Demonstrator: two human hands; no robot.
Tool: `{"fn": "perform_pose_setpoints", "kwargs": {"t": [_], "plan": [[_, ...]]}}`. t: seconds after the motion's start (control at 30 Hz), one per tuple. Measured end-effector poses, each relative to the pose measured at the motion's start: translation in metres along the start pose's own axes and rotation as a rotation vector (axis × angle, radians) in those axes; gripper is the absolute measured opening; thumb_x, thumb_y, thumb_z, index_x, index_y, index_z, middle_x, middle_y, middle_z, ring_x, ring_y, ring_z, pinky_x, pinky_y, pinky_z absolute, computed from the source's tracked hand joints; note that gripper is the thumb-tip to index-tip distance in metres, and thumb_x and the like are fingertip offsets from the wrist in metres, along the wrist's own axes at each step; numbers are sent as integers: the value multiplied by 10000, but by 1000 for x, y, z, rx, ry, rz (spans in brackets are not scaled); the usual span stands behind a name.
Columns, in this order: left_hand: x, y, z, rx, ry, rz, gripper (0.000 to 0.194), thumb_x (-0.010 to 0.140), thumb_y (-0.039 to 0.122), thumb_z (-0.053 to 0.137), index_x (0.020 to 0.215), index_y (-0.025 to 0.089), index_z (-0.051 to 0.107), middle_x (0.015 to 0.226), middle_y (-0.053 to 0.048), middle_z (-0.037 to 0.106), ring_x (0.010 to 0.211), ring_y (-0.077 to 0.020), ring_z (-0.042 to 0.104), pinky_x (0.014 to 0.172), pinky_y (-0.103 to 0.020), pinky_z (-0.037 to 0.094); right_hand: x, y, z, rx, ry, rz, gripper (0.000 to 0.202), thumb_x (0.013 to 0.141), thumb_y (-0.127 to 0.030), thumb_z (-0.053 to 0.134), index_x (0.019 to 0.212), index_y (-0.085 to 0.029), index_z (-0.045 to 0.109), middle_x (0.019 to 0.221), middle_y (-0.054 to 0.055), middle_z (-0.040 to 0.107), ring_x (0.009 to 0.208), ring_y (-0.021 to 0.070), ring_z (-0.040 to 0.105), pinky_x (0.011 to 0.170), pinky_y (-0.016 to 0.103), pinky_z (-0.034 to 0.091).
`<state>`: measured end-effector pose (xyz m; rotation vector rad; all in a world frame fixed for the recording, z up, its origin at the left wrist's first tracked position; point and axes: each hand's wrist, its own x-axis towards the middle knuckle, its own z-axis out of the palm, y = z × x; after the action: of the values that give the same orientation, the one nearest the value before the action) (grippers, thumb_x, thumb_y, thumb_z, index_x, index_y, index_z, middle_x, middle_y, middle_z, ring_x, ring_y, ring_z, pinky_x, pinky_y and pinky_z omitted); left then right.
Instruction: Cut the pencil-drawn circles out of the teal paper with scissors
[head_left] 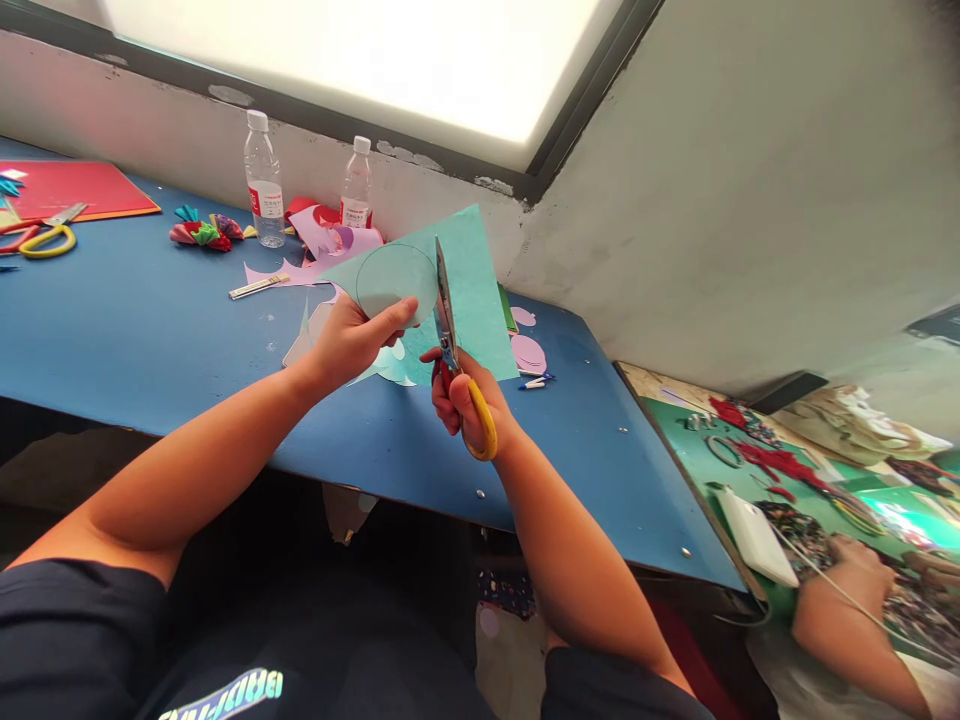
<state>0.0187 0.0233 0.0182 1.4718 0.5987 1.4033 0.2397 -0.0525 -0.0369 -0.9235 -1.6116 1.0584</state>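
Observation:
In my left hand (375,330) is a sheet of teal paper (472,290), raised above the blue table and pinched between thumb and fingers. A circle is drawn on it in a thin dark line. My right hand (465,395) grips a pair of scissors (445,310) with red and yellow handles, the blades pointing up. They stand at the right side of the drawn circle, against the paper. Whether the blades are parted is hard to tell. Pale teal scraps (394,365) lie below my left hand.
Two water bottles (265,190) stand by the wall near purple paper scraps (337,240). Pens (535,381) and purple paper circles (529,354) lie right of the sheet. Other scissors (49,240) and a red folder (90,190) are far left. At right, another person's arm (847,600) rests by a green table.

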Motion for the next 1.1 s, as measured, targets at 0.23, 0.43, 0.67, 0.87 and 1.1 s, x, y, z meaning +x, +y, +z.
{"fn": "perform_pose_setpoints", "kwargs": {"t": [0.23,0.43,0.67,0.87,1.1], "plan": [[2,0,-1,1,-9,9,385,833,525,948,743,230,718,697,-8,661,586,-126,527,568,-312,446,-1,-3,1,5,9,11,885,998,-1045,719,1384,-249,742,700,-86,483,477,127,395,394,265,371],[2,0,-1,13,-9,14,438,835,568,960,728,232,698,684,0,629,582,-120,508,566,-306,449,-1,-3,0,-1,20,13,868,1001,-1041,720,1357,-250,752,697,-84,496,475,121,396,399,256,392],[3,-1,-4,24,10,27,508,865,577,960,674,236,635,636,6,563,585,-123,503,554,-306,412,-2,-4,1,-4,22,16,859,1007,-1029,728,1364,-248,755,695,-83,490,482,125,396,382,247,390],[4,0,-5,23,9,45,527,873,564,963,663,239,604,621,14,532,574,-116,477,548,-310,381,-2,0,-1,-5,11,11,844,1026,-1020,712,1366,-249,750,698,-82,494,481,123,392,379,243,392],[3,1,-4,32,7,35,533,860,586,962,665,234,612,629,10,542,584,-121,493,548,-301,412,-1,-1,0,3,16,15,847,1021,-1025,713,1350,-245,747,687,-89,489,472,119,382,386,241,416]]}}
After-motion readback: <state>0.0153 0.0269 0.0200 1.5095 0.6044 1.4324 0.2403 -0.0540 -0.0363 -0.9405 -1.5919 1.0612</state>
